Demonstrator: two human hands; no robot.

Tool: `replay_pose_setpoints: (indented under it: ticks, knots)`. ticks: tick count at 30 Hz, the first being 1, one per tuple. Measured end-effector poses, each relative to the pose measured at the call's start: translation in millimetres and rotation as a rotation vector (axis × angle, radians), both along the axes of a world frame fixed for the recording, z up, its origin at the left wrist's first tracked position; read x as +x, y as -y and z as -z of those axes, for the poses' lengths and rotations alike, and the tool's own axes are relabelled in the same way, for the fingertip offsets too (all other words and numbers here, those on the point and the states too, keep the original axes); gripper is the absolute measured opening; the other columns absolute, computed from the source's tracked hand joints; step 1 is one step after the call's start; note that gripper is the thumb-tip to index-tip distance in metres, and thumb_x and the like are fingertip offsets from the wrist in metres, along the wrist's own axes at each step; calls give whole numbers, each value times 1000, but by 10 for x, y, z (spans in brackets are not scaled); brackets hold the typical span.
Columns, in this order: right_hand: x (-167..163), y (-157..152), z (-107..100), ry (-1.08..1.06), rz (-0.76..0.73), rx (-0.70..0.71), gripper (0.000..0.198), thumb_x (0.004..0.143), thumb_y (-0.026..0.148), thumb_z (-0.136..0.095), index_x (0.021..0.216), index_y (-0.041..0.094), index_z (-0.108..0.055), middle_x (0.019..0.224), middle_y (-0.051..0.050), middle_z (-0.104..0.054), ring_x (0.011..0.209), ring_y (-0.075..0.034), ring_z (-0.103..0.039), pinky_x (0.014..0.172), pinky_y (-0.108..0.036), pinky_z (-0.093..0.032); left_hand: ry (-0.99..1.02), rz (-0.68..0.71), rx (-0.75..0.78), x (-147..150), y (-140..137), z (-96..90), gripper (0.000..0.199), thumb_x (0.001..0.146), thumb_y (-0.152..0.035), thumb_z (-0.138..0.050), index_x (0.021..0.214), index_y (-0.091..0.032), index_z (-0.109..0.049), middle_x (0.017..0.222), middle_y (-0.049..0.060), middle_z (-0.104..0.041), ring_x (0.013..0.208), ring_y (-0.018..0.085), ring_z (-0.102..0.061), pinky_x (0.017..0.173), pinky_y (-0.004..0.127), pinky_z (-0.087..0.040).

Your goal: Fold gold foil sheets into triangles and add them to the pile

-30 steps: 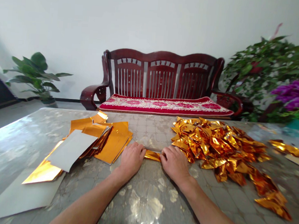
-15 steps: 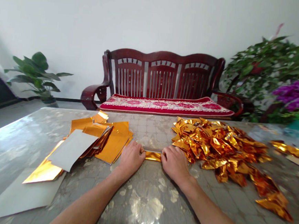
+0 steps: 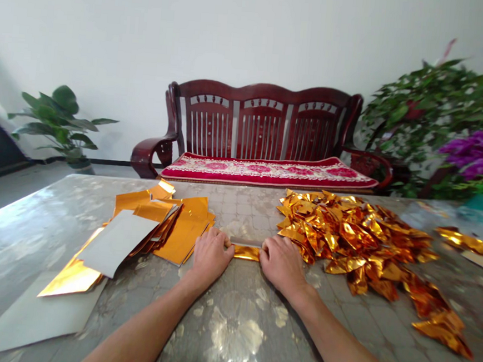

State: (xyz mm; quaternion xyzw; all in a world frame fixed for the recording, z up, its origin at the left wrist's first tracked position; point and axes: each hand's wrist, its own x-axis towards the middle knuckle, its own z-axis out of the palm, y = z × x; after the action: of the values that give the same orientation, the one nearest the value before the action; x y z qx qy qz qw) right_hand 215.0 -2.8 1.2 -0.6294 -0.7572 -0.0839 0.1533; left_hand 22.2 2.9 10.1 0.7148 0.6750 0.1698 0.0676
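Observation:
Between my two hands lies a narrow folded strip of gold foil paper point(image 3: 246, 253), level and close to the tabletop. My left hand point(image 3: 213, 254) is closed on its left end, fingers curled over it. The right end is gripped by my right hand point(image 3: 283, 262), thumb and fingers bent around it. Both ends of the strip are hidden under the fingers. Left of my left hand are loose gold foil sheets point(image 3: 185, 227), and a grey-backed sheet point(image 3: 119, 241) lies over some of them. A heap of folded gold foil pieces point(image 3: 346, 228) sits beside my right hand.
A patterned table point(image 3: 234, 325) spans the foreground. At its left is a larger grey sheet point(image 3: 42, 316); clear plastic point(image 3: 427, 212) lies at the far right. Beyond stands a dark wooden bench point(image 3: 263, 121) with a red cushion point(image 3: 267, 172). Plants point(image 3: 62, 117) flank it.
Almost nothing differs. My left hand has shifted very slightly left, and both hands still hold the foil strip.

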Motion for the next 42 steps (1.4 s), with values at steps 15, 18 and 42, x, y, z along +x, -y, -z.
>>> replay_pose_setpoints:
  ticks: [15, 18, 42]
  knots:
    - [12, 3, 4, -42, 19, -16, 11, 88, 27, -58, 78, 23, -62, 86, -2, -67, 87, -21, -52, 70, -32, -25, 49, 117, 189, -62, -14, 124, 5, 85, -22, -62, 90, -21, -62, 97, 4, -60, 96, 21, -57, 83, 30, -43]
    - [16, 2, 4, -49, 19, -14, 11, 88, 28, -59, 78, 24, -62, 86, -2, -67, 87, -21, -52, 70, -32, -25, 11, 291, 233, -61, 8, 132, 11, 90, -16, -55, 87, -21, -65, 95, 4, -62, 95, 20, -56, 84, 30, -43]
    - [71, 17, -1, -34, -129, 61, 6, 92, 25, -59, 87, 22, -62, 92, -3, -66, 92, -22, -52, 80, -33, -30, -275, 602, 82, 13, 348, -56, 41, 94, -42, -53, 131, -25, -51, 128, 8, -57, 112, 26, -51, 96, 40, -43]
